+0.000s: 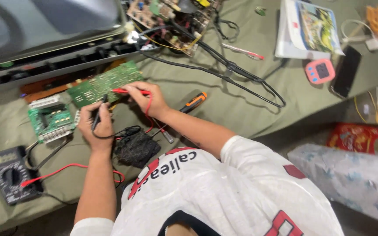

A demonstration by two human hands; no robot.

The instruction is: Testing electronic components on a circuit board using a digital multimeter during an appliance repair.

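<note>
My left hand (pixel 96 124) grips a black test probe (pixel 98 114), its tip pointed at a long green circuit board (pixel 103 83). My right hand (pixel 144 98) pinches a red test probe (pixel 125 91) whose tip rests on the same board's near edge. Red and black leads run from the probes to a black multimeter (pixel 8 174) at the lower left. A smaller green circuit board (pixel 51 118) with white connectors lies left of my left hand.
A screwdriver with an orange-and-black handle (pixel 192 102) lies behind my right forearm. A dark mesh pad (pixel 135 147) sits under my wrists. Farther back: an opened device, a wired board (pixel 167 19), black cables, a booklet (pixel 308 28), a pink timer (pixel 320 71), a black phone (pixel 346 72).
</note>
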